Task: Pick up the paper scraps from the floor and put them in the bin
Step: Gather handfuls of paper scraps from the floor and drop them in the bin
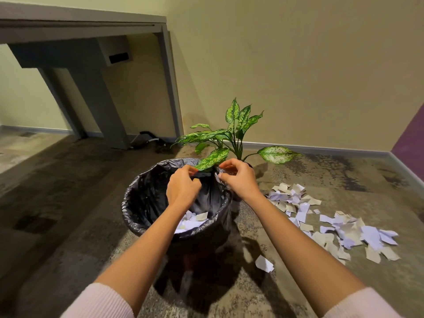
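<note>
Beside right hand (238,177), floor scraps (332,226)

Both arms stretched forward, left hand (183,187) and right hand (238,177) close together, fingers curled in pinches

Both hands reach over the bin (146,216), the left hand (182,188) and right hand (239,180) pinching its black liner (146,191) at the far rim. Paper scraps (339,228) litter the floor (68,203) at three o'clock of the bin; more lie inside it. A plant (234,131) stands at twelve o'clock.
</note>
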Available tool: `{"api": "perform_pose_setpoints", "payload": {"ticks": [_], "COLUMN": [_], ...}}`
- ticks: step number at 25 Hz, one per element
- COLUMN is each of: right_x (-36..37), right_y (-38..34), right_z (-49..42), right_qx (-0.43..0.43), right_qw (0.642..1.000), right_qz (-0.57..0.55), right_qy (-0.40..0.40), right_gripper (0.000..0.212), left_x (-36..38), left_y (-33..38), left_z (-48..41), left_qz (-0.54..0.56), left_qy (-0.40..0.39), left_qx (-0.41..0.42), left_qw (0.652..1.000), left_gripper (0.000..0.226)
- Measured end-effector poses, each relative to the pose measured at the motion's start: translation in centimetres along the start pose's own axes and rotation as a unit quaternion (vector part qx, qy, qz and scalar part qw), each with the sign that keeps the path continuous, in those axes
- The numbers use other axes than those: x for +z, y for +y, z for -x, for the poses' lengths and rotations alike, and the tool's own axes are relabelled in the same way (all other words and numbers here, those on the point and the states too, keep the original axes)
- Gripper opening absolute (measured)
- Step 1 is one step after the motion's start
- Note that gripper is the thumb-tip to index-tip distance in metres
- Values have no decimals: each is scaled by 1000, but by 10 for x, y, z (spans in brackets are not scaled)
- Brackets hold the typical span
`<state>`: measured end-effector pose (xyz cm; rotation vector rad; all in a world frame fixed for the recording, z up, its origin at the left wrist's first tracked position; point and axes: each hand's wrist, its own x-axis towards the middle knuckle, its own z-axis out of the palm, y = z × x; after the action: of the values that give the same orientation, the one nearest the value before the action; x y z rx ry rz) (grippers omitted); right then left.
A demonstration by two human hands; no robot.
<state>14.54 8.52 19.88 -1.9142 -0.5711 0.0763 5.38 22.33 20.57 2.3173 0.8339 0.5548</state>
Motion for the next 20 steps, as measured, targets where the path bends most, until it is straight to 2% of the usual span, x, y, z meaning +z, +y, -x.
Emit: {"api": "perform_pose_setpoints", "payload": {"ticks": [3, 6, 10, 14, 20], "right_x": [-24, -52, -85, -106, -111], "right_y": [11, 28, 69, 131, 230], "right_z": [7, 18, 44, 79, 138], "right_qx": [19, 43, 93, 155, 263], "right_qw": [1000, 999, 994, 981, 945], "right_qz": [16, 16, 53, 116, 183], "right_qy": [12, 18, 22, -11, -60], "right_gripper": [17, 20, 18, 20, 20], "left_x": [12, 35, 85, 143, 218], "left_y": [31, 59, 82, 64, 2], "left_z": [10, 27, 57, 90, 129], "left_qz": [-1, -2, 1, -18, -113], "left_qy": [0, -9, -81, -185, -306], "left_qx": [62, 166, 262, 230, 167], "left_qw": [998, 986, 962, 955, 931], "left_gripper": [28, 24, 23, 22, 27]}}
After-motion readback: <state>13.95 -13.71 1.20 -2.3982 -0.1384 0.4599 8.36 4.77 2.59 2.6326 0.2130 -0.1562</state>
